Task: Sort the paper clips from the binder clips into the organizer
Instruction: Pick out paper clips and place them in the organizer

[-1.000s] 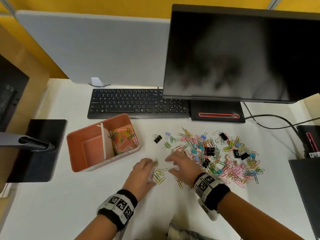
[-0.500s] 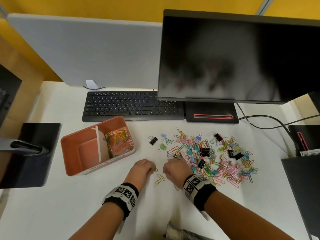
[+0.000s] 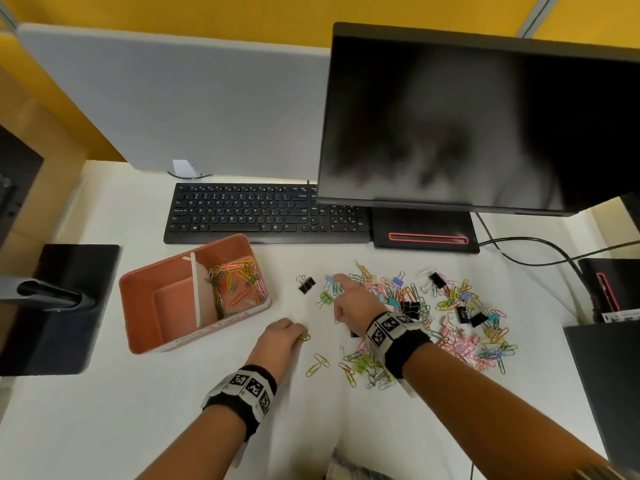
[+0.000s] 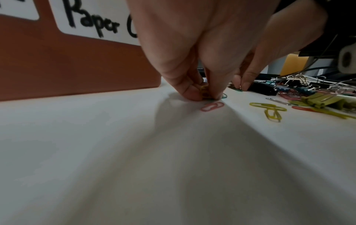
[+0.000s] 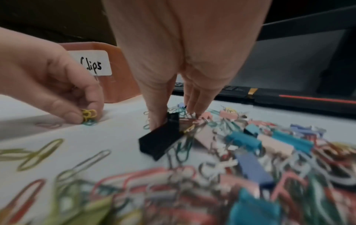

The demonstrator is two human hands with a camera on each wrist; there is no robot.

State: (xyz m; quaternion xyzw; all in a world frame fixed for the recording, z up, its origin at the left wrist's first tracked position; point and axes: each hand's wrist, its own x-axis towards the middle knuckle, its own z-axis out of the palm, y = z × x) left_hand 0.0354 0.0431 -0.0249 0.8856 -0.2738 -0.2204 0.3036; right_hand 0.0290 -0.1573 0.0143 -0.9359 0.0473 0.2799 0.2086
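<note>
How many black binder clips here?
7 black binder clips: one alone left of the pile, one by the right hand, two mid-pile, one far edge, two right; more may be buried.

The desk (image 3: 138, 427) is white, and the organizer (image 3: 162, 327) on it is terracotta orange with a white divider and white labels lettered in black. The scattered paper clips (image 3: 485, 355) are yellow, pink, green, red and silver; the binder clips (image 3: 410, 308) are black, teal, pink, blue and light green. Both wristbands (image 3: 247, 393) are black with black-and-white square-patterned tags.
</note>
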